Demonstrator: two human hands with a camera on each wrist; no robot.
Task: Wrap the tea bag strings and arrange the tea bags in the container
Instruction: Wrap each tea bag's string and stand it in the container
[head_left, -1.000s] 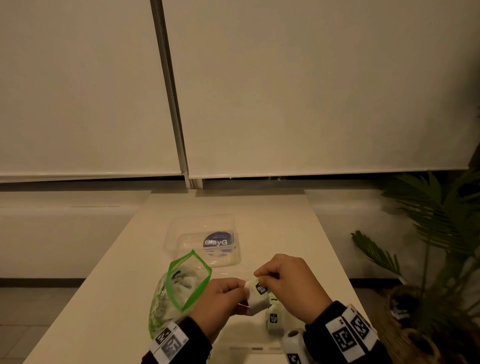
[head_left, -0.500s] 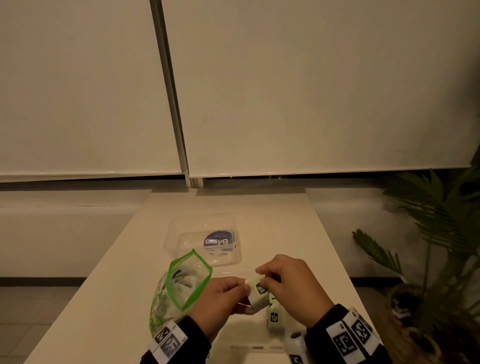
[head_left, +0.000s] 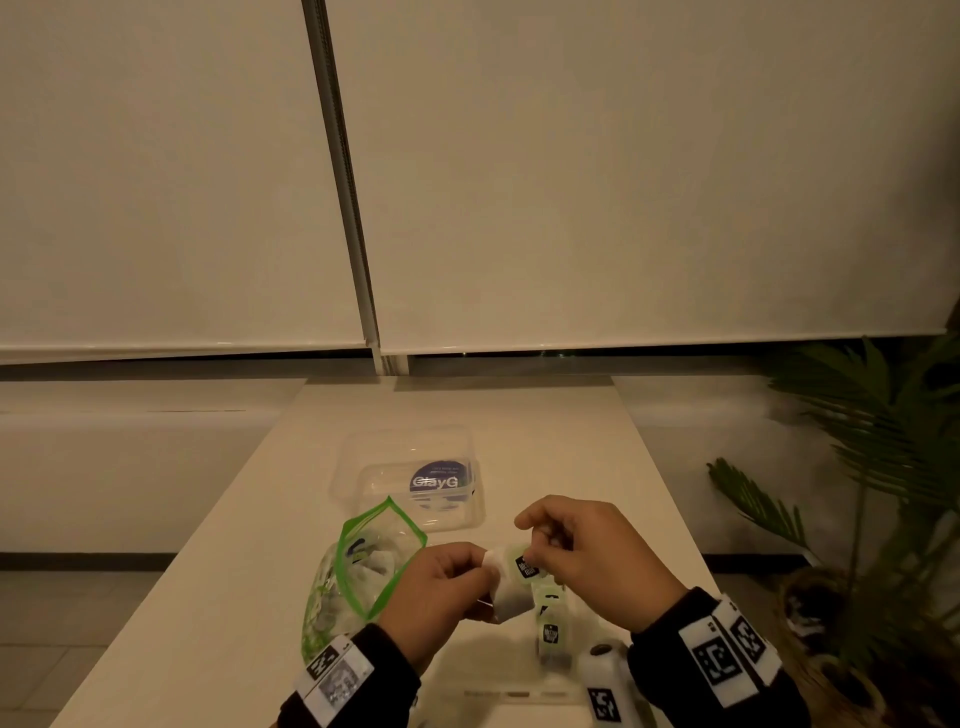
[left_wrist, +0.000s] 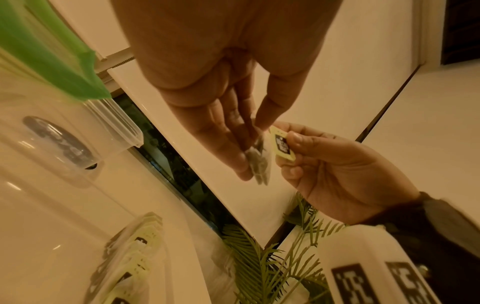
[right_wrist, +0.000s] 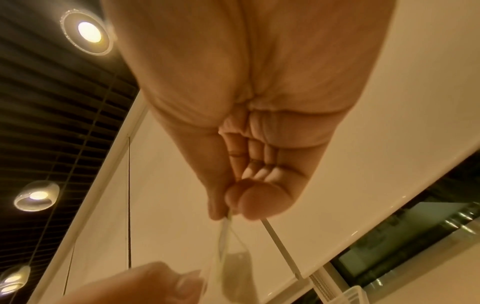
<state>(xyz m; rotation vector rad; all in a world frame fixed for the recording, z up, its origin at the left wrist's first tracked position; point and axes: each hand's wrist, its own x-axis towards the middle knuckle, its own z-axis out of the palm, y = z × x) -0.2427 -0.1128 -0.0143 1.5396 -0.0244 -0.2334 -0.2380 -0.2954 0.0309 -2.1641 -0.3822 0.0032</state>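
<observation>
My left hand pinches a white tea bag above the near table; the left wrist view shows its fingertips holding the bag edge-on. My right hand pinches the bag's pale green tag, which also shows in the left wrist view. In the right wrist view the thumb and forefinger grip the tag's edge, with the bag hanging below. A clear plastic container with a blue label stands further back.
An open green-rimmed zip bag holding more tea bags lies to the left of my hands. Several tagged tea bags stand in a row under my right wrist, inside a clear tray. A potted palm stands right of the table.
My right hand has risen slightly with the tag. The left hand keeps the tea bag in almost the same place.
</observation>
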